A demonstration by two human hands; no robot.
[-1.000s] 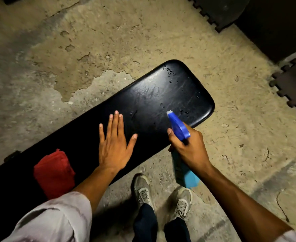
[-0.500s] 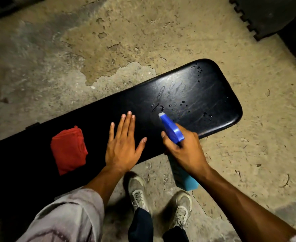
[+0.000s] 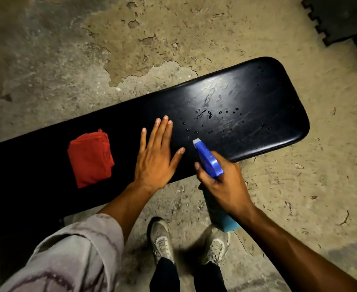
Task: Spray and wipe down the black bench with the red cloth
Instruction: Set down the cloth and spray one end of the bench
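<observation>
The long black bench runs from lower left to upper right, with water droplets scattered on its right half. A folded red cloth lies on the bench to the left. My left hand rests flat on the bench, fingers spread, between the cloth and the droplets. My right hand grips a blue spray bottle at the bench's near edge, nozzle aimed at the wet patch. The bottle's teal body hangs below my hand.
Cracked, patchy concrete floor surrounds the bench. Black interlocking floor mats lie at the top right corner. My two grey shoes stand on the floor just in front of the bench.
The view has shifted left, so the cloth and bench sit further right in frame. More droplets now lie on the bench near the nozzle. Both hands keep their places on bench and bottle.
</observation>
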